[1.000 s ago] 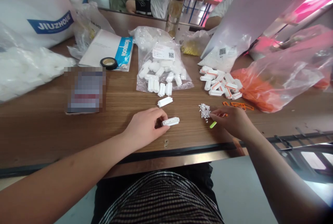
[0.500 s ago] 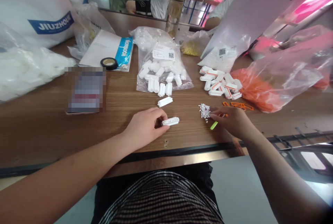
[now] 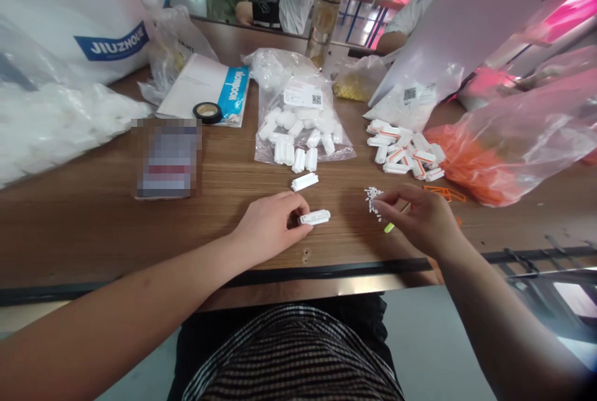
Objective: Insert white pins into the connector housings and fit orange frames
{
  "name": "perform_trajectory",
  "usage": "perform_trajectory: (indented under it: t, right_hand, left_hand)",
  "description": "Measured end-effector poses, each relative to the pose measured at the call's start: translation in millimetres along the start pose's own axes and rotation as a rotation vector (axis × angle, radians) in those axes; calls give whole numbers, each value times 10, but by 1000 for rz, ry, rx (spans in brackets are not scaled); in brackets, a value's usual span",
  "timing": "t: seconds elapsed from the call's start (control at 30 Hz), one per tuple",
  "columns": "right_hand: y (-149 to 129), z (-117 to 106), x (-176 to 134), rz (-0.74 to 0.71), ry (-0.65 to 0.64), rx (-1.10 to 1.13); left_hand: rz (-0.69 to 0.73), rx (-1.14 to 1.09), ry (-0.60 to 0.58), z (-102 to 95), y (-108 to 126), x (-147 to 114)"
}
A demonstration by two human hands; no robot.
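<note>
My left hand (image 3: 273, 224) pinches one end of a white plastic connector housing (image 3: 317, 218) with a row of small holes along its top. Just behind it lies a similar white housing (image 3: 305, 181). My right hand (image 3: 420, 214) is closed in a pinch at the edge of a small pile of tiny white pegs (image 3: 372, 194). Whatever its fingertips hold is too small to make out. Under that hand a yellow-green stick (image 3: 390, 227) shows in part. Orange plastic strips (image 3: 445, 193) lie beyond the right hand, partly hidden by it.
White housings spill from a clear bag (image 3: 342, 146) at the back centre. A heap of housings with orange strips (image 3: 405, 151) lies right, beside a bag of orange parts (image 3: 485, 171). Left are a phone (image 3: 170, 161), a notebook (image 3: 186, 87) and black tape (image 3: 208, 112). A bottle (image 3: 323, 25) stands behind.
My right hand has lifted slightly from the peg pile, its fingertips pinched together. The left hand keeps its hold on the housing. The whole view has shifted a little.
</note>
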State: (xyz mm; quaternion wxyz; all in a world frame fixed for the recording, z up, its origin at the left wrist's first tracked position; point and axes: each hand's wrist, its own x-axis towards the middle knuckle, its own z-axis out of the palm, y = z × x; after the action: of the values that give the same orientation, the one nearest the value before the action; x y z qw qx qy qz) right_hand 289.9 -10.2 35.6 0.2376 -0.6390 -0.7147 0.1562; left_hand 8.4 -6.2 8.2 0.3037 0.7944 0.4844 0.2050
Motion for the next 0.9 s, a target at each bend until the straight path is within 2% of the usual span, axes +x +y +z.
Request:
perform_trajectory:
  t: [0.1, 0.2, 0.37, 0.67, 0.9]
  right_hand:
    - [-277, 194, -1, -267, -103, 108]
    - [-450, 372, 33, -401, -176, 76]
    - [-533, 444, 91, -475, -187, -51]
    - [-652, 320, 115, -627, -250, -238]
    - [-646, 339, 21, -641, -164, -268]
  left_hand:
    - [3, -9, 13, 9, -8, -5]
    - [26, -13, 28, 19, -27, -8]
    - [43, -17, 42, 30, -48, -11]
    - [37, -14, 38, 28, -38, -10]
    - [20, -8, 28, 17, -15, -4]
